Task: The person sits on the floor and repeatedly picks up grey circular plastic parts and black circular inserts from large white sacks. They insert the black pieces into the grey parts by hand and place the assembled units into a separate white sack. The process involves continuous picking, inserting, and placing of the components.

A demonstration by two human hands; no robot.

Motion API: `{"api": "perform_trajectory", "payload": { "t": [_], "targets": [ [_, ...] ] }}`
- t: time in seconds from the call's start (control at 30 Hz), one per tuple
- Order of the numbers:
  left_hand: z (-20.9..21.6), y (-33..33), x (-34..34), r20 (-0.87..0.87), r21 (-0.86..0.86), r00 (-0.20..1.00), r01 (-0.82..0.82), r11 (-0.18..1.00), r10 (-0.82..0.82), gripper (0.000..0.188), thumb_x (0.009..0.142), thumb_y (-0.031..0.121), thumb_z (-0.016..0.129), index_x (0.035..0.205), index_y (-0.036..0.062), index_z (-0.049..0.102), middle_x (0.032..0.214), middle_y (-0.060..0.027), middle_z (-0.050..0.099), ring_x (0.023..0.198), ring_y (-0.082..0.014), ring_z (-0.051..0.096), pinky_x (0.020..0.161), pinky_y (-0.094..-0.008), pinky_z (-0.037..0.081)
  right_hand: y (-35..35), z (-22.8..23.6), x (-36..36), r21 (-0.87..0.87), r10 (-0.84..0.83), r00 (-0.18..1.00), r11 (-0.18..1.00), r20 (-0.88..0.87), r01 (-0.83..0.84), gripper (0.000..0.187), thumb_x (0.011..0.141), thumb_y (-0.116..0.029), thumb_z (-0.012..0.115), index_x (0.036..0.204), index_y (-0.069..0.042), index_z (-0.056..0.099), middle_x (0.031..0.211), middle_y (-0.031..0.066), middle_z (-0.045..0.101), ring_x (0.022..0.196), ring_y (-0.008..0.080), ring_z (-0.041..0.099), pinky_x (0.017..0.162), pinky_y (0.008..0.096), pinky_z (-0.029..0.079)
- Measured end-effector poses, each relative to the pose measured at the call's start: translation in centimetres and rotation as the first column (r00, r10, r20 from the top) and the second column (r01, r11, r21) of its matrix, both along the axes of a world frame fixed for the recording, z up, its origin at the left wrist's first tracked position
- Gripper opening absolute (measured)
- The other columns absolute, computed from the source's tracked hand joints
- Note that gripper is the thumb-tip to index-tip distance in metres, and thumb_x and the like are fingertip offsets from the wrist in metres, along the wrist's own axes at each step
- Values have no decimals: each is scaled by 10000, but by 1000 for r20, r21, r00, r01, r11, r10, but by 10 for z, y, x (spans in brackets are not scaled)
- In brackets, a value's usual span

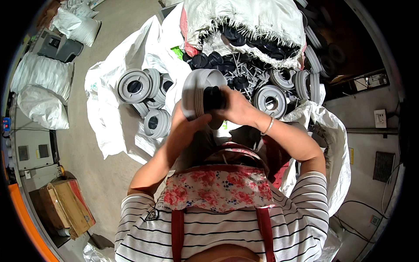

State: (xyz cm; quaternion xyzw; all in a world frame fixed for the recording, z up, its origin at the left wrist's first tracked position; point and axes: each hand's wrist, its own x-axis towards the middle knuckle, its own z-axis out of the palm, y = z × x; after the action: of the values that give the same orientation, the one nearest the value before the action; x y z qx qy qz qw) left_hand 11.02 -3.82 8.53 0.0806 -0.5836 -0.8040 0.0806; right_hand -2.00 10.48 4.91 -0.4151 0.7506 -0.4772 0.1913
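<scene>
Up in front of my chest, my left hand (pixel 185 124) is wrapped round a grey ribbed plastic cylinder (pixel 197 96) with a wide rim. My right hand (pixel 237 107) is closed on a round black plastic cap (pixel 213 98), which it holds against the right end of the cylinder. The cap is partly hidden by my fingers, so how far it sits inside cannot be seen. Beyond my hands lies a pile of black caps (pixel 214 58) and thin grey plastic pieces (pixel 248 65). Some grey cylinders (pixel 270 101) lie to the right of it.
To the left, an opened white woven sack (pixel 104 118) carries several grey cylinders with black centres (pixel 134 86). A frayed sack (pixel 253 17) spills black caps at the far side. Another white sack (pixel 338 153) stands at my right. A cardboard box (pixel 67 207) sits at the lower left.
</scene>
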Motion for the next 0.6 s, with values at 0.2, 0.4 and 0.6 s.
{"api": "perform_trajectory", "payload": {
  "t": [0.2, 0.4, 0.6],
  "targets": [
    [17, -14, 16, -105, -371, 989, -133, 919, 100, 449, 719, 60, 713, 1118, -8, 519, 982, -76, 606, 867, -155, 583, 775, -281, 479, -9, 39, 5, 242, 110, 923, 947, 370, -210, 561, 801, -368, 665, 1144, 55, 527, 924, 210, 643, 897, 309, 638, 789, 380, 503],
    [12, -21, 38, -78, -596, 985, -169, 785, 153, 687, 663, 110, 783, 1232, 5, 413, 1106, -118, 549, 1033, -196, 526, 892, -333, 423, -25, 13, 24, 31, 75, 997, 997, -20, -75, 677, 720, -356, 750, 1246, -48, 457, 1035, 211, 610, 933, 320, 625, 776, 353, 501],
    [28, -26, 44, 3, -573, 967, -206, 793, 253, 599, 657, 88, 761, 1180, 13, 479, 1048, -90, 576, 967, -191, 558, 837, -319, 451, -38, 4, 36, -138, -48, 995, 990, -89, 35, 642, 677, -242, 812, 1204, -42, 504, 957, 115, 623, 810, 172, 606, 723, 290, 493]
  ]
}}
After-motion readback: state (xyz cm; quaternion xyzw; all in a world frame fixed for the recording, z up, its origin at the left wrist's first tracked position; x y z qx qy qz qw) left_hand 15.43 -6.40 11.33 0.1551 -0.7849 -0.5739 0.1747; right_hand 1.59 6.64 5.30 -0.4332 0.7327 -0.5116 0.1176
